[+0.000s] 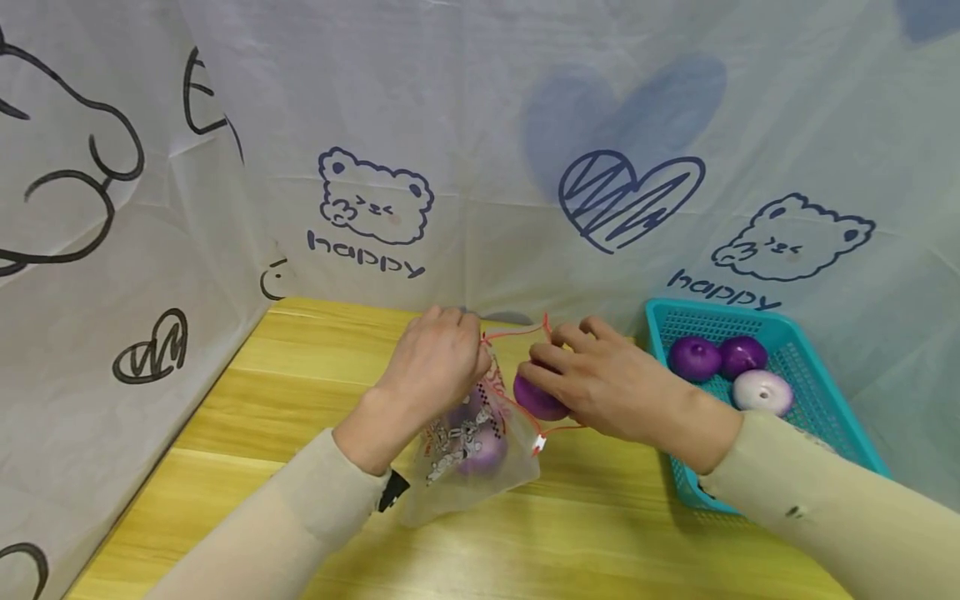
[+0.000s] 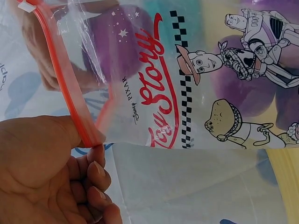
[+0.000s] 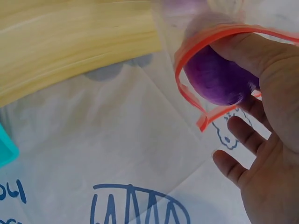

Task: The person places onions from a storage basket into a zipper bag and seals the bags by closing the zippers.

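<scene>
Plastic zip bag [image 1: 448, 468] and turquoise basket [image 1: 835, 393] both contain purple onions [image 1: 693, 360].

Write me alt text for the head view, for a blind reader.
The right hand holds a purple onion at the open mouth of a see-through bag, while the left hand pinches the bag's edge; more purple shows through the plastic. To the right on the yellow table, a teal basket holds three visible onions, two purple and one mostly white.
</scene>
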Available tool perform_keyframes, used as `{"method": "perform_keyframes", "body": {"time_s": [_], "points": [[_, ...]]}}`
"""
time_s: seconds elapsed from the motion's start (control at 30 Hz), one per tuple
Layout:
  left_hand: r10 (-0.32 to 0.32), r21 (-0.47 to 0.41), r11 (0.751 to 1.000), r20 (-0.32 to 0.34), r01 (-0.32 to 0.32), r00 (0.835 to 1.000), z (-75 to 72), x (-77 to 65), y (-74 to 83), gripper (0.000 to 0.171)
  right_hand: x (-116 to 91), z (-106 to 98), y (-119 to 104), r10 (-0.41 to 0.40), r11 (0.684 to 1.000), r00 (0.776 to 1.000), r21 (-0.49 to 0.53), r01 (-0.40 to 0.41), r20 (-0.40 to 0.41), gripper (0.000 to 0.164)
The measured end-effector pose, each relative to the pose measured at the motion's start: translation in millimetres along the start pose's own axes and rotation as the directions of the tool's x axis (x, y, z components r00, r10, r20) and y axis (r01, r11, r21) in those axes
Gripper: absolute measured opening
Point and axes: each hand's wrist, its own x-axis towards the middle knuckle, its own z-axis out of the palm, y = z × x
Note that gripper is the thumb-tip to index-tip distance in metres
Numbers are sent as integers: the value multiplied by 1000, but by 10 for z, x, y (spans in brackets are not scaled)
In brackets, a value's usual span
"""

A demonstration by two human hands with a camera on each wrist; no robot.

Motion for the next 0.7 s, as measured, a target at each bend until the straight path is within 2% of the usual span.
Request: {"method": "perform_keyframes", "body": {"time_s": [0.3,0.47,0.6,0.7], "points": [[-1,11,1000,1,1,1000,-5,-4,15,17,-7,26,-70,-57,998,996,-28,59,74,60],[-1,7,1000,1,1,1000,-1,-4,18,18,-13,18,-93,-59,998,994,-30,62,93,66],[-8,-1,1000,8,8,1000,-1,-6,10,18,-39,12,-80,-23,999,996,-47,27,85,68],[-19,-18,1000,24,19,1000,-10,-5,-2,18,-100,42,-48,58,996,997,-71,-54,45,62]]}}
